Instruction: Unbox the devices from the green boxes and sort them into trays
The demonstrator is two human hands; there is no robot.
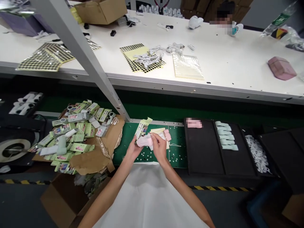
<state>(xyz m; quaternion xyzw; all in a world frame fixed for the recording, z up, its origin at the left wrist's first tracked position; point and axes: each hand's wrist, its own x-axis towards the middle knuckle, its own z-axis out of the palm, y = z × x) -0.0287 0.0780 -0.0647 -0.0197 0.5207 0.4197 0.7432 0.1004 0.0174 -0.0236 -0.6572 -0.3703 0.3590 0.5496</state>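
Observation:
Before my body, a pale pink handheld device [144, 140] in a thin translucent bag is held between both hands. My left hand [133, 149] grips its left end, with the fingers partly hidden. My right hand [159, 147] pinches the bag at the other end. Just beyond stands an opened green-and-white printed box [142, 126]. A cream paper leaflet [156, 130] and another pink piece [167, 135] lie beside my right hand, with a white cord loop [175, 145] near them. All this is over a green work surface [177, 156] scattered with small dots.
Green printed boxes [80, 147] and loose devices pile up on cardboard at left. Right, a black tray [205, 155] carries pink and mint devices [226, 136] and white straps [257, 155]. A metal post [95, 69] rises before the white bench [228, 60]. Beyond it is a person [225, 17].

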